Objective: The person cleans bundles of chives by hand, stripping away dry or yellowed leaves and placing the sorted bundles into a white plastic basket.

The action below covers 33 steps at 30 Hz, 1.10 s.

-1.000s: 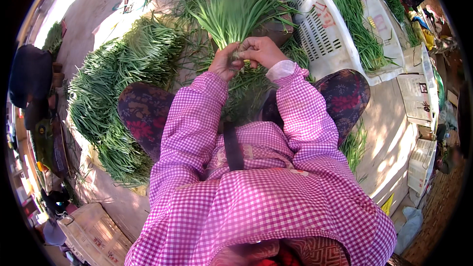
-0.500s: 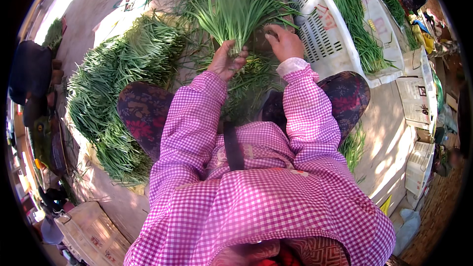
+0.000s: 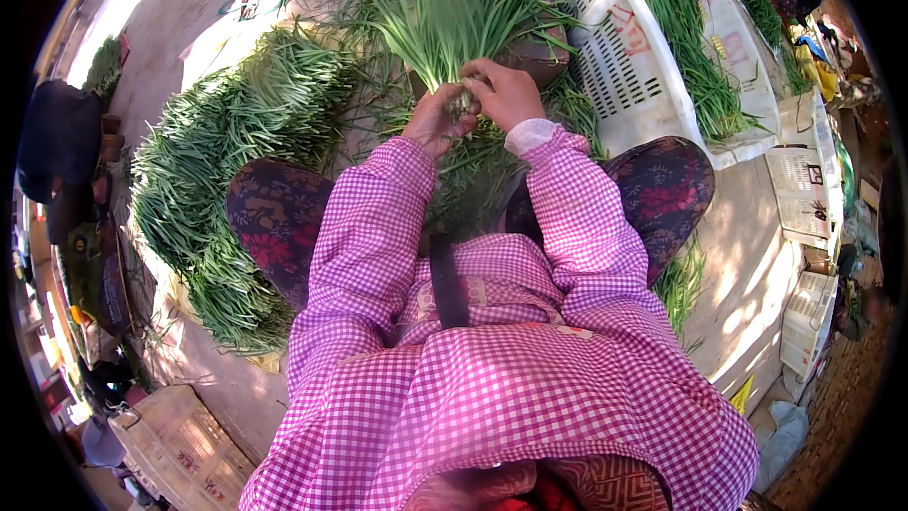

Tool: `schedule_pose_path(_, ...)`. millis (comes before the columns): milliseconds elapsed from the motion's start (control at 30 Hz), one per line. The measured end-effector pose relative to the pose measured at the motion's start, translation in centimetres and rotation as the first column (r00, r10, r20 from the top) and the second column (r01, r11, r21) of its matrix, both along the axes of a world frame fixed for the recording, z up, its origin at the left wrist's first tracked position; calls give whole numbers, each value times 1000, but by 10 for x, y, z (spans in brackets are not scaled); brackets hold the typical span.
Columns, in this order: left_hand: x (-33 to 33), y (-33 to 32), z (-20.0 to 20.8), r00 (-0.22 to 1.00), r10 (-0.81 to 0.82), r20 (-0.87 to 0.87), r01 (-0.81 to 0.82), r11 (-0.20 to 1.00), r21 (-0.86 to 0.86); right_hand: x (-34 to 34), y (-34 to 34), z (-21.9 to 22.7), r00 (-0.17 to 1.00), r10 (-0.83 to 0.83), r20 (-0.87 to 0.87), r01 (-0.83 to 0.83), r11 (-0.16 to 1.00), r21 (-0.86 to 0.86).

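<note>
My left hand (image 3: 441, 120) is wrapped round the pale lower ends of a bunch of chives (image 3: 463, 19), whose green leaves fan out away from me. The fingers of my right hand (image 3: 511, 95) are closed at the same stem ends, touching the bunch from the right. What lies between those fingertips is too small to make out. Beneath my hands, loose chive leaves (image 3: 473, 175) litter the ground between my knees. Part of a brown block-like surface (image 3: 544, 52) shows under the fanned leaves.
A large heap of chives (image 3: 236, 170) lies at my left knee. On the right stands a white slotted plastic crate (image 3: 615, 71), with more chives (image 3: 686, 47) beyond its near wall. Another crate (image 3: 184, 449) sits at lower left. Further crates line the right side.
My right hand has moved left and in, from beside the white crate to the stem ends of the bunch. My left hand keeps its grip in about the same place.
</note>
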State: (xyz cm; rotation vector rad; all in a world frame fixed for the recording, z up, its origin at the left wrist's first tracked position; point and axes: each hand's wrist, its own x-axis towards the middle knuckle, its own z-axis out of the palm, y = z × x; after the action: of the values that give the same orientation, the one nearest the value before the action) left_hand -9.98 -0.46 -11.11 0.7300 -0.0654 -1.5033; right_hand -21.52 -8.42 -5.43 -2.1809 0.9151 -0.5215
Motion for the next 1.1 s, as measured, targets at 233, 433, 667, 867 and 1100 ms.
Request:
schedule_pose_path(233,-4,1,8,980,-23,197,13,999,51,8,3,-19,987,-160,-10,159,986,-49)
schedule_pose_path(433,-11,5,23,969,-11,247,-8,997,74,11,2,-16,968,-158,-195,115,969,-218)
schedule_pose_path(667,2,1,-5,993,-22,120,25,999,-24,5,-18,-31,992,-94,84,74,975,209)
schedule_pose_path(867,5,1,-5,1000,0,-3,0,1000,2,-8,-24,-3,936,-41,351,-196,766,613)
schedule_pose_path(1100,5,0,-10,1000,10,-27,-10,1000,-7,-31,-26,54,639,-113,761,-520,665,536)
